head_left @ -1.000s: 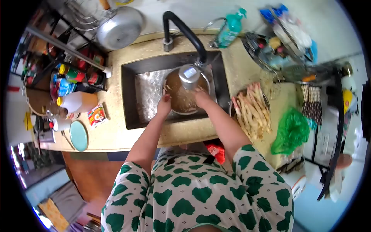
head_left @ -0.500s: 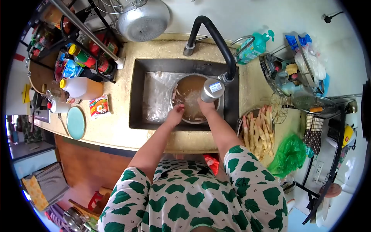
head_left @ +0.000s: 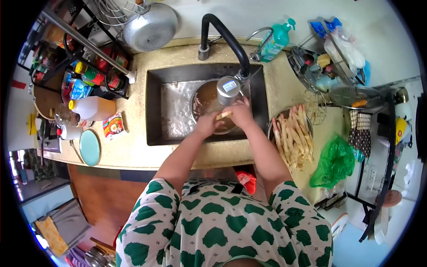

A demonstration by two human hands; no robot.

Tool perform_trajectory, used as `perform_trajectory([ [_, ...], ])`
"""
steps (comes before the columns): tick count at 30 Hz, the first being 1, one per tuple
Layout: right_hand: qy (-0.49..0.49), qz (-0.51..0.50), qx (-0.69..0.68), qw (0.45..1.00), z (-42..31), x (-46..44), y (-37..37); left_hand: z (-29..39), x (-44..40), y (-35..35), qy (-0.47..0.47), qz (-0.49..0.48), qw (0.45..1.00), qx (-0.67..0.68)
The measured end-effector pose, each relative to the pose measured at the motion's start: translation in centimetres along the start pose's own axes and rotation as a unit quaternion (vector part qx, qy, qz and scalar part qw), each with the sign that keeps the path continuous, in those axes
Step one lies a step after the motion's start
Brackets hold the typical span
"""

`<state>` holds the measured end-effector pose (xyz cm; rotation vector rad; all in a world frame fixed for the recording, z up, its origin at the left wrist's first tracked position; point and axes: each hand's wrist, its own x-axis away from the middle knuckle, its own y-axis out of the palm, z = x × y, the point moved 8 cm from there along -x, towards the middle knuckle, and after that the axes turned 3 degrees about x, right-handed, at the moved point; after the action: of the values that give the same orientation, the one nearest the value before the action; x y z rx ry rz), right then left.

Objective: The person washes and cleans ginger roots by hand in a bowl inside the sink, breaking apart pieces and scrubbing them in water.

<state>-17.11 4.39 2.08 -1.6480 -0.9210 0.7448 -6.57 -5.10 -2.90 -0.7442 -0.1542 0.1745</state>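
Over a round metal bowl point(head_left: 194, 100) of brownish water in the sink, my left hand point(head_left: 208, 124) is closed on a pale root piece point(head_left: 223, 115). Beside it, at the piece's other end, my right hand point(head_left: 240, 113) has its fingers bent just below the silver faucet head point(head_left: 228, 91); what it grips is too small to make out. Small reddish bits float at the bowl's left side. Right of the sink, a second bowl holds a heap of long pale roots with pink tips point(head_left: 292, 135).
The metal sink point(head_left: 153, 107) surrounds the bowl, with a black faucet neck point(head_left: 227, 33) arching above. A green soap bottle point(head_left: 275, 42) stands behind. At right lies a green plastic bag point(head_left: 333, 162); at left are a jug point(head_left: 92, 108), a noodle packet point(head_left: 114, 126) and a teal plate point(head_left: 90, 148).
My left hand has moved right toward my right hand, and a pale root piece now shows between them. The camera view has shifted.
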Motion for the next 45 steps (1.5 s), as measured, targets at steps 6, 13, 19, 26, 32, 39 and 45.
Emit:
perform_trajectory([
  [6,0.016,0.042,-0.058,0.997,-1.2,1.2,-8.5,1.3,0.4,-2.3,-0.093,-0.098,0.980,0.145],
  [13,0.316,0.005,-0.666,0.676,-0.2,3.4,4.4,1.4,2.8,0.8,-0.265,-0.159,0.884,0.352],
  [19,0.443,0.023,-0.697,0.564,-2.0,4.9,6.0,5.0,6.2,-0.2,-0.261,-0.187,0.874,0.366],
  [26,0.259,-0.066,-0.802,0.534,-3.5,2.5,4.3,4.0,5.6,-1.6,-0.264,-0.144,0.882,0.362],
  [32,0.367,0.003,-0.745,0.557,-2.0,1.0,5.7,4.5,3.9,-1.3,-0.139,-0.012,0.979,0.151],
  [39,0.309,-0.022,-0.842,0.442,-3.0,1.6,4.3,2.4,4.0,-1.6,-0.188,-0.055,0.965,0.173],
  [45,0.360,0.000,-0.714,0.600,-0.6,0.7,7.5,7.2,5.4,-3.8,-0.172,-0.052,0.973,-0.145],
])
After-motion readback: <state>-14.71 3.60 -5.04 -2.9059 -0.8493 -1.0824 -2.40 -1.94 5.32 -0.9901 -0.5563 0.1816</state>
